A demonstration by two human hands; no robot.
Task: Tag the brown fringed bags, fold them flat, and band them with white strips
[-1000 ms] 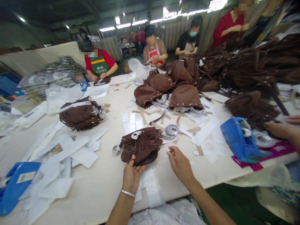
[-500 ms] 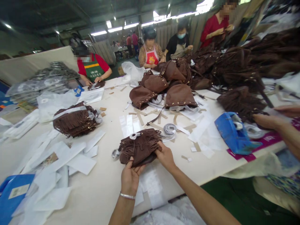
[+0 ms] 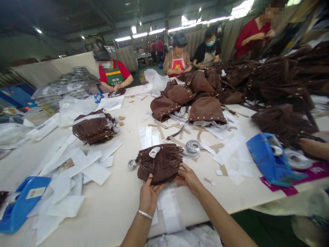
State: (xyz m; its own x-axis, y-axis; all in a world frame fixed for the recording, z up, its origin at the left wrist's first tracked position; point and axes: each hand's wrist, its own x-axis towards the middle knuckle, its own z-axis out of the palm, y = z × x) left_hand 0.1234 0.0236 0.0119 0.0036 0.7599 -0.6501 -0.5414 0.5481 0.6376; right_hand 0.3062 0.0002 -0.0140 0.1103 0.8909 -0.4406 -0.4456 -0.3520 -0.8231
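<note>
Fringed bag (image 3: 162,165) held in both grips: left hand (image 3: 149,197) at near edge, right hand (image 3: 189,178) at right end. Coiled roll (image 3: 193,146) just beside; white sheets (image 3: 97,172) clutter counter (image 3: 113,202) leftward.

One brown fringed bag (image 3: 160,166) on a pale worktable (image 3: 120,202), its lower edge held between thumb and fingers of the left hand (image 3: 149,193), a silver bangle (image 3: 145,214) on that wrist, and its right end pinched by the right hand (image 3: 189,178). Near it: one coiled grey strip (image 3: 193,146), loose white sheets (image 3: 96,172), one banded fringed bundle (image 3: 89,127), two blue dispensers (image 3: 269,161). Beyond: heaped brown bags (image 3: 275,77), several co-workers (image 3: 114,77).
</note>
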